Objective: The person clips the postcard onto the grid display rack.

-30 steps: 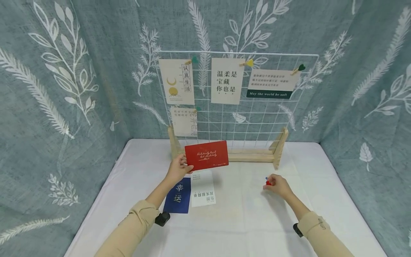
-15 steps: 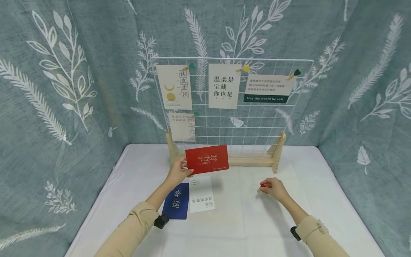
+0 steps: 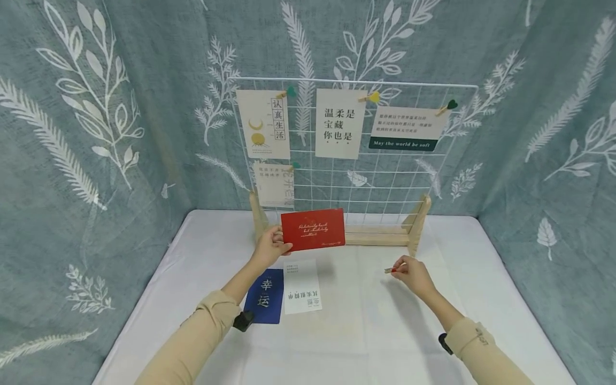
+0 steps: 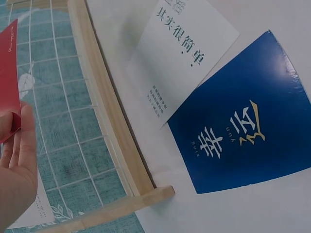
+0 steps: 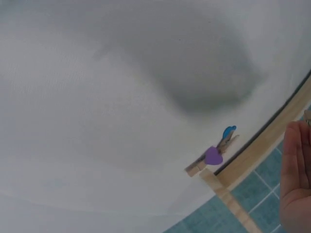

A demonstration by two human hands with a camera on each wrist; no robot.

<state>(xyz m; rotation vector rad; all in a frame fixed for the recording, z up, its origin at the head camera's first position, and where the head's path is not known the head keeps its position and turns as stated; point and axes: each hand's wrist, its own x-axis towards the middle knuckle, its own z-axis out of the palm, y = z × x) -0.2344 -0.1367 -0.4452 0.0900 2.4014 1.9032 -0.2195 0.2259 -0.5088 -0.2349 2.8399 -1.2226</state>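
In the head view my left hand (image 3: 270, 248) pinches the left end of a red card (image 3: 314, 230), fingers behind it and thumb in front. The card hangs in the air before the lower part of a white wire grid rack. My right hand (image 3: 415, 275) is off to the right above the white table, pinching a small wooden clothespin (image 3: 388, 270) with a red decoration. The clothespin's bare wooden end points left. In the left wrist view the red card (image 4: 8, 82) shows at the left edge. The right wrist view shows only part of my right hand (image 5: 296, 179).
A blue card (image 3: 266, 297) and a white card (image 3: 302, 289) lie on the table. Several cards, such as the moon card (image 3: 263, 123), are clipped to the grid. Clothespins with a purple heart (image 5: 214, 156) and a blue top (image 5: 229, 131) lie by the rack's wooden base (image 3: 377, 238).
My right hand has turned the clothespin so its wooden end shows, and has moved slightly left. My left hand still holds the red card, shifted slightly right.
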